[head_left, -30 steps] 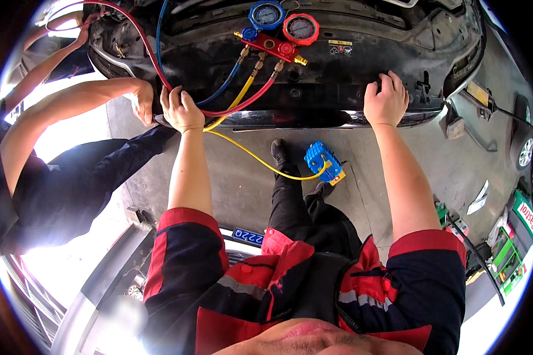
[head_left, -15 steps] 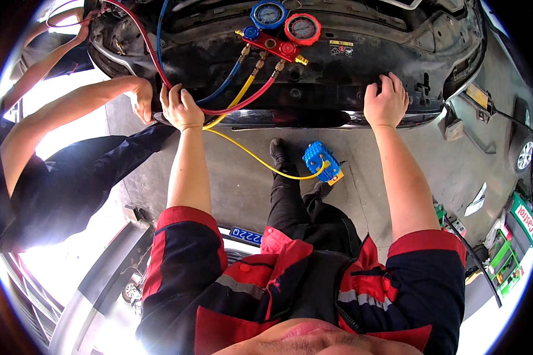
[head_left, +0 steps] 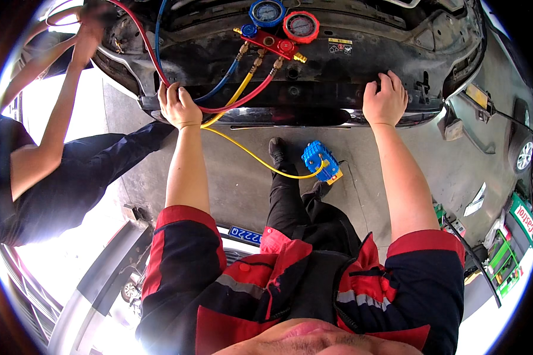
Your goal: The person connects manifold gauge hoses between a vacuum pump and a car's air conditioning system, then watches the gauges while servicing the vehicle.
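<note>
My left hand (head_left: 179, 106) rests on the front edge of the car's engine bay, fingers spread and laid forward, touching or just beside the red hose (head_left: 234, 105). Across the same black front panel (head_left: 331, 74), my right hand (head_left: 386, 100) lies with its fingers apart, holding nothing. Between and beyond them a red manifold gauge set (head_left: 270, 42) lies on the panel, with a blue-rimmed gauge (head_left: 267, 13) and a red-rimmed gauge (head_left: 301, 26). Blue, yellow and red hoses run from its brass fittings. What lies under my left palm is hidden.
A blue pump (head_left: 321, 161) stands on the floor by my feet, joined to the yellow hose (head_left: 243, 148). At left a co-worker's arm (head_left: 53, 127) reaches to the car's corner; another person's arm is behind. Lift arm (head_left: 453, 124), wheel (head_left: 522, 148) and green rack (head_left: 506, 263) are at right.
The co-worker's near hand has left the car's front edge beside my left hand and moved up and away to the far left corner. My hands stay in place.
</note>
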The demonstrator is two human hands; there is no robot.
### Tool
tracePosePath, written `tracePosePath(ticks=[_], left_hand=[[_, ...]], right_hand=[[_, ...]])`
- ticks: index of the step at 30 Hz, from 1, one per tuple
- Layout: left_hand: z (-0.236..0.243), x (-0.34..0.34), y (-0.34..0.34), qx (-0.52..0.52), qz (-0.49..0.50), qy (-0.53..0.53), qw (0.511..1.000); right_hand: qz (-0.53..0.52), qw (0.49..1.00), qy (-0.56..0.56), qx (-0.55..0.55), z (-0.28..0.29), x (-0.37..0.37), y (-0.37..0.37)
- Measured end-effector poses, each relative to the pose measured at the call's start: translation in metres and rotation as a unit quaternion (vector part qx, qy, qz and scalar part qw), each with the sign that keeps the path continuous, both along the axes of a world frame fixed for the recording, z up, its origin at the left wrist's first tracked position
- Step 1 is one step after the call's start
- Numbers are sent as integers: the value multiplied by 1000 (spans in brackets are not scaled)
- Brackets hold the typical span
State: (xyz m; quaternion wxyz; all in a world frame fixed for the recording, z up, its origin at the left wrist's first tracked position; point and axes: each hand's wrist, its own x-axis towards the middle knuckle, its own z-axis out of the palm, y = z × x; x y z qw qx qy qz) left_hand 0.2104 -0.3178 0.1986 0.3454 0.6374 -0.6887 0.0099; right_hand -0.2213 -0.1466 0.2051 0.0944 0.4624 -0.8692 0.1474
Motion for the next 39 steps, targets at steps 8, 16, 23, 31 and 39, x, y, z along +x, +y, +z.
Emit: tracePosePath(ticks=[8,16,23,31,39], left_hand=[[-1,2,0,-3,-6,2,1000],[-2,1,-1,-5,-8,4,1000],[-3,3,-2,0,-4,-2,1000],[-9,6,-4,-11,5,-9,1000],[-5,5,-1,27,22,10,999]], right_hand=[[2,1000,-5,4,-2,-1,-1],[-4,1000,-7,13,0,-1,-1],[3,1000,-6,4,-1,-2,-1],[-5,1000,-8,15,8,3,-1],[9,1000,3,7,3,1,0]])
